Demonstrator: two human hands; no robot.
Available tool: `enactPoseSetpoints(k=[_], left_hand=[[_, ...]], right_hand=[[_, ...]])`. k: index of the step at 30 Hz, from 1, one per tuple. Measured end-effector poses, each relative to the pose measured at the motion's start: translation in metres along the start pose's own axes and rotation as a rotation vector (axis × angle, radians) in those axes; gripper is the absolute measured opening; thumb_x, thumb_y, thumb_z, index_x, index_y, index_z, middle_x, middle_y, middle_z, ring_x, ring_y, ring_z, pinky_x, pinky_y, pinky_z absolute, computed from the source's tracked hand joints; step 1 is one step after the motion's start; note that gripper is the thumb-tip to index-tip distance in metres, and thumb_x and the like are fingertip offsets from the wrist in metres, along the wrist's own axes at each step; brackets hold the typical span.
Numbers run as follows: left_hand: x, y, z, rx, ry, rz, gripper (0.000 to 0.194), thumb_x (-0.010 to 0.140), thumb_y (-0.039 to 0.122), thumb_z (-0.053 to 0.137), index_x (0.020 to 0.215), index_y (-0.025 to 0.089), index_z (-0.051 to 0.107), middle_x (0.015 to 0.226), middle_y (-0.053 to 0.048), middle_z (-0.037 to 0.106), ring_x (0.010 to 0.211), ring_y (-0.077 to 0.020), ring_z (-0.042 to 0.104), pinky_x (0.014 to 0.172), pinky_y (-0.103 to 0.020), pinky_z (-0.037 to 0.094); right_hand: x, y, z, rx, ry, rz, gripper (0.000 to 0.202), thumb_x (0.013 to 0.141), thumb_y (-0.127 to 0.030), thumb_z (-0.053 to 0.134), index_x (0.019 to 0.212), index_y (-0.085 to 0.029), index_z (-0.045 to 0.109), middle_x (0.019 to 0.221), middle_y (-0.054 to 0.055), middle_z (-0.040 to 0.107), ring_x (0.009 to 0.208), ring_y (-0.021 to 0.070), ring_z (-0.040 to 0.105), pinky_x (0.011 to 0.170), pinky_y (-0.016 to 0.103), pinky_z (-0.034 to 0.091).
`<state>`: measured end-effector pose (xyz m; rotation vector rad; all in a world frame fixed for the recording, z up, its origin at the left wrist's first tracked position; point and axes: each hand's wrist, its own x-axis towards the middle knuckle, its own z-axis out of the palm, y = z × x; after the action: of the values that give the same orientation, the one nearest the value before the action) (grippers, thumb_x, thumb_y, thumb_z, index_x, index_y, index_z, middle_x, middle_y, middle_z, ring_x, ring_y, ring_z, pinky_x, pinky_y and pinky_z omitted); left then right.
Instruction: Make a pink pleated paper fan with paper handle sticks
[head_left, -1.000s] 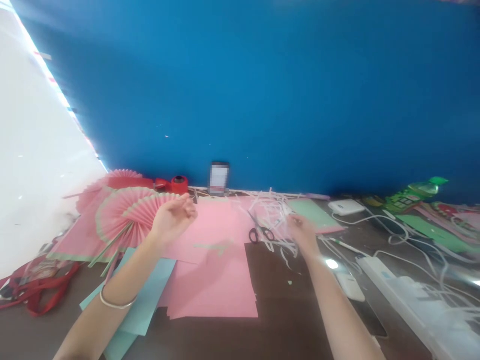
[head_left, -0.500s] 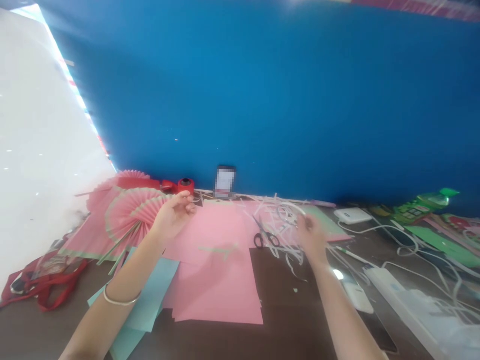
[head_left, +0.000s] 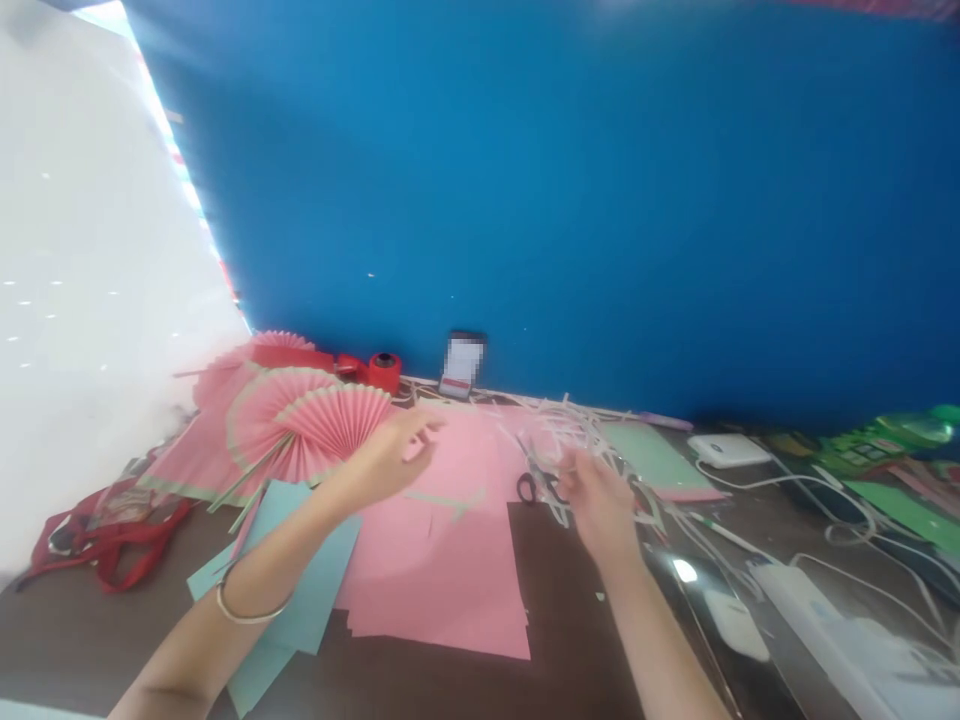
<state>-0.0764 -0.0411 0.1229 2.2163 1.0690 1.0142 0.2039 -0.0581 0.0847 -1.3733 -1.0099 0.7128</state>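
My left hand (head_left: 394, 455) hovers over the upper left of the pink paper stack (head_left: 442, 580), its fingers loosely curved and apart, with nothing seen in them. My right hand (head_left: 604, 505) is beside the black-handled scissors (head_left: 528, 488), partly covering them and a tangle of thin white paper strips (head_left: 577, 425). Motion smears its curled fingertips, so I cannot make out whether they hold a strip. A pale green strip (head_left: 450, 500) rests on the pink paper. Left of my left hand are pleated pink paper fans (head_left: 334, 420) with green edges.
Light blue sheets (head_left: 322, 580) lie under my left forearm. Red tape (head_left: 385, 373) and a propped phone (head_left: 463, 362) stand by the blue wall. Rightward are a green sheet (head_left: 652, 455), a dark phone (head_left: 712, 610), a power strip (head_left: 817, 625) and white cables. A red strap (head_left: 135, 565) lies far left.
My right hand has moved left and toward me, from the strips to beside the scissors. My left hand has shifted right, over the pink paper. The view has turned slightly.
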Motion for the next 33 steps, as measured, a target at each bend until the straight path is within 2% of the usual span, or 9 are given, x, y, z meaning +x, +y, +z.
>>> enactPoseSetpoints(k=[2, 5, 9, 12, 17, 20, 23, 27, 33], left_hand=[[-0.001, 0.001, 0.016, 0.135, -0.02, 0.113, 0.037, 0.084, 0.017, 0.045, 0.12, 0.025, 0.048, 0.122, -0.008, 0.051, 0.111, -0.0201, 0.049, 0.093, -0.035, 0.041], [-0.002, -0.003, 0.036, 0.269, -0.124, 0.3, 0.031, 0.086, 0.019, 0.046, 0.115, 0.026, 0.053, 0.129, -0.008, 0.047, 0.121, -0.0237, 0.041, 0.095, -0.04, 0.039], [-0.001, -0.015, 0.051, 0.254, -0.312, 0.417, 0.018, 0.087, 0.021, 0.046, 0.087, 0.021, 0.064, 0.087, -0.006, 0.066, 0.09, -0.0208, 0.06, 0.08, -0.033, 0.044], [-0.001, -0.02, 0.056, 0.213, -0.35, 0.326, 0.019, 0.087, 0.022, 0.046, 0.082, 0.02, 0.064, 0.08, -0.005, 0.066, 0.076, -0.0179, 0.061, 0.068, -0.027, 0.042], [0.0, -0.017, 0.056, 0.169, -0.363, 0.223, 0.021, 0.089, 0.024, 0.043, 0.093, 0.021, 0.063, 0.089, -0.005, 0.066, 0.08, -0.0187, 0.061, 0.069, -0.026, 0.041], [0.0, -0.018, 0.056, 0.119, -0.358, 0.199, 0.024, 0.089, 0.026, 0.041, 0.097, 0.021, 0.063, 0.091, -0.006, 0.067, 0.081, -0.0189, 0.061, 0.071, -0.026, 0.041], [0.0, -0.022, 0.057, 0.036, -0.344, 0.182, 0.023, 0.089, 0.027, 0.043, 0.097, 0.022, 0.064, 0.092, -0.006, 0.067, 0.081, -0.0187, 0.061, 0.071, -0.025, 0.042], [0.0, -0.027, 0.058, -0.07, -0.321, 0.167, 0.022, 0.088, 0.027, 0.044, 0.093, 0.022, 0.064, 0.089, -0.006, 0.067, 0.084, -0.019, 0.062, 0.075, -0.025, 0.043], [0.0, -0.034, 0.061, -0.127, -0.313, 0.195, 0.019, 0.086, 0.023, 0.048, 0.094, 0.022, 0.065, 0.091, -0.007, 0.066, 0.091, -0.0208, 0.062, 0.081, -0.028, 0.044]], right_hand=[[-0.014, 0.009, 0.019, 0.1, -0.102, 0.072, 0.035, 0.068, -0.053, 0.062, 0.071, -0.019, 0.063, 0.06, 0.0, 0.055, 0.044, 0.0078, 0.042, 0.038, 0.023, 0.038], [-0.028, 0.025, 0.037, 0.476, -0.317, 0.387, 0.024, 0.061, -0.039, 0.074, 0.07, -0.018, 0.066, 0.058, -0.001, 0.052, 0.04, 0.0038, 0.035, 0.029, 0.016, 0.029], [-0.036, 0.038, 0.04, 0.617, -0.454, 0.52, 0.022, 0.064, -0.038, 0.072, 0.075, -0.019, 0.068, 0.061, 0.0, 0.055, 0.04, 0.0044, 0.037, 0.029, 0.015, 0.033], [-0.041, 0.042, 0.038, 0.54, -0.406, 0.434, 0.024, 0.07, -0.041, 0.067, 0.08, -0.019, 0.067, 0.068, 0.002, 0.059, 0.049, 0.009, 0.048, 0.038, 0.02, 0.043], [-0.051, 0.04, 0.036, 0.309, -0.209, 0.177, 0.02, 0.073, -0.039, 0.065, 0.074, -0.02, 0.058, 0.055, -0.005, 0.048, 0.048, 0.0092, 0.049, 0.047, 0.024, 0.047], [-0.054, 0.039, 0.036, 0.165, -0.11, 0.001, 0.021, 0.071, -0.034, 0.067, 0.087, -0.022, 0.06, 0.082, 0.001, 0.059, 0.072, 0.0149, 0.061, 0.066, 0.031, 0.053], [-0.057, 0.039, 0.036, 0.072, -0.128, -0.133, 0.022, 0.073, -0.03, 0.065, 0.093, -0.022, 0.064, 0.105, 0.006, 0.059, 0.098, 0.0205, 0.057, 0.084, 0.038, 0.05], [-0.061, 0.038, 0.036, 0.015, -0.107, -0.192, 0.026, 0.075, -0.025, 0.062, 0.1, -0.026, 0.065, 0.112, 0.006, 0.061, 0.104, 0.0224, 0.056, 0.091, 0.045, 0.046], [-0.061, 0.035, 0.035, -0.007, -0.088, -0.201, 0.017, 0.075, -0.026, 0.062, 0.091, -0.027, 0.068, 0.107, 0.006, 0.064, 0.102, 0.0238, 0.057, 0.09, 0.047, 0.046]])
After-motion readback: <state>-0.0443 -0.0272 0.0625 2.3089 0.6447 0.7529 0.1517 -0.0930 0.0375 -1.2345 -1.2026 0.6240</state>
